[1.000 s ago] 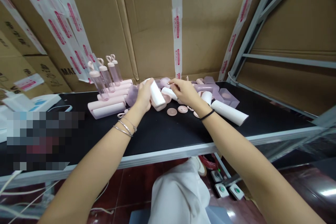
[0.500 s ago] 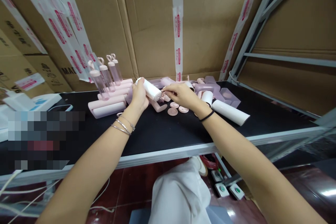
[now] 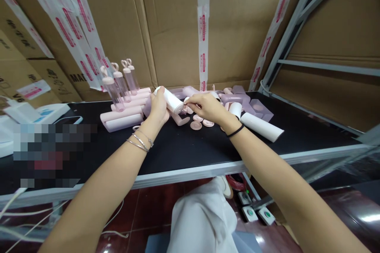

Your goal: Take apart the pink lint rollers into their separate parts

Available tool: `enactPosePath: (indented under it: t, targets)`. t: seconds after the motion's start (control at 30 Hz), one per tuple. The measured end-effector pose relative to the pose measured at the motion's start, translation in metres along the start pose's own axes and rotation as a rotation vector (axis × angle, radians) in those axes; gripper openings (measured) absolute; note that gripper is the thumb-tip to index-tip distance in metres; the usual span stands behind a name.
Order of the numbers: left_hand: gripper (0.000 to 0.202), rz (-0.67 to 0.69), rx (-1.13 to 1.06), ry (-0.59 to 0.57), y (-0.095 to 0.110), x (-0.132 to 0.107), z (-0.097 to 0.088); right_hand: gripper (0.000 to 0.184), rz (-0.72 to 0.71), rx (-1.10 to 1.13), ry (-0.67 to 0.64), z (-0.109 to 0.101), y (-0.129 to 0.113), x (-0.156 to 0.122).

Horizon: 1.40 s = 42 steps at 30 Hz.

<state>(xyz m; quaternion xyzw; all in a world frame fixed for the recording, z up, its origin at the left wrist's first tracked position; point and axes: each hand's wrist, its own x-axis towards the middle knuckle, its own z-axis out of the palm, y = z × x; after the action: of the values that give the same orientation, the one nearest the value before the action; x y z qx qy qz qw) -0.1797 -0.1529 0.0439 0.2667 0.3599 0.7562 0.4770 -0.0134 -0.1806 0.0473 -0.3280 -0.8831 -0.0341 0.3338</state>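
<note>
White cylinder point(image 3: 170, 101) is held by the left hand point(image 3: 159, 106), fingers wrapped about its far end, above the bench point(image 3: 178, 154). Cylinder is tilted, its near end turned down toward the right hand point(image 3: 206, 106). Right fingers are drawn close together at that end; whether something small is pinched there, or the rim touched, cannot be told.

Below the hands, round pink discs point(image 3: 196, 125) are laid flat on the bench, close together. To the right, a second white cylinder point(image 3: 263, 127) is seen lying on its side, with a shorter white piece point(image 3: 236, 109) just beside it. Lilac parts point(image 3: 261, 110) are heaped behind these, partly overlapped.

At left, pale pink cylinders point(image 3: 127, 112) are lined up lying down; clear tubes point(image 3: 113, 95) with looped pink caps are stood upright among them. Bench is backed by cardboard point(image 3: 175, 27), crossed by printed tape point(image 3: 203, 27).
</note>
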Motion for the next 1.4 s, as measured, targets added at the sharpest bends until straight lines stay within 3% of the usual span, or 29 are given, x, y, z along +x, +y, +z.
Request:
enactPosePath:
  t: [0.1, 0.23, 0.33, 0.5, 0.6, 0.73, 0.83, 0.93, 1.03, 1.17, 1.27, 1.4]
  targets:
    - [0.014, -0.028, 0.031, 0.019, 0.001, 0.004, -0.002, 0.03, -0.011, -0.009, -0.025, -0.002, -0.002, -0.001]
    - [0.013, 0.065, -0.013, 0.116, 0.006, 0.014, -0.005, 0.027, 0.036, -0.011, -0.044, -0.004, -0.002, -0.002]
    - [0.013, 0.096, -0.067, 0.097, 0.008, 0.013, -0.003, 0.032, 0.106, 0.015, 0.041, -0.003, -0.001, -0.002]
    - [0.023, 0.038, -0.04, -0.15, 0.009, -0.012, 0.008, 0.055, 0.205, 0.083, 0.167, 0.002, 0.0, 0.0]
    - [0.044, 0.03, 0.056, -0.346, 0.008, -0.027, 0.009, 0.05, 0.27, 0.091, 0.15, 0.001, 0.004, -0.001]
    - [0.063, 0.04, 0.227, -0.486, 0.007, -0.031, 0.003, 0.044, 0.324, 0.068, 0.141, -0.002, 0.011, -0.003]
    - [0.067, 0.144, 0.387, -0.521, 0.007, -0.026, -0.001, 0.044, 0.338, 0.03, 0.101, -0.005, 0.015, -0.003]
    - [0.065, 0.358, 0.671, -0.481, 0.008, -0.023, -0.005, 0.044, 0.432, -0.044, 0.114, -0.006, 0.019, -0.001]
    - [0.062, 0.524, 1.131, -0.36, 0.011, -0.025, -0.011, 0.042, 0.556, -0.14, 0.098, -0.007, 0.024, -0.001]
    - [0.051, 0.435, 1.608, -0.327, 0.012, -0.029, -0.019, 0.037, 0.619, -0.243, -0.001, -0.006, 0.028, -0.003]
    - [0.04, 0.397, 1.719, -0.374, 0.009, -0.022, -0.025, 0.036, 0.621, -0.259, -0.023, -0.005, 0.027, -0.005]
    - [0.029, 0.493, 1.616, -0.363, 0.0, -0.009, -0.035, 0.035, 0.597, -0.236, -0.031, -0.004, 0.027, -0.006]
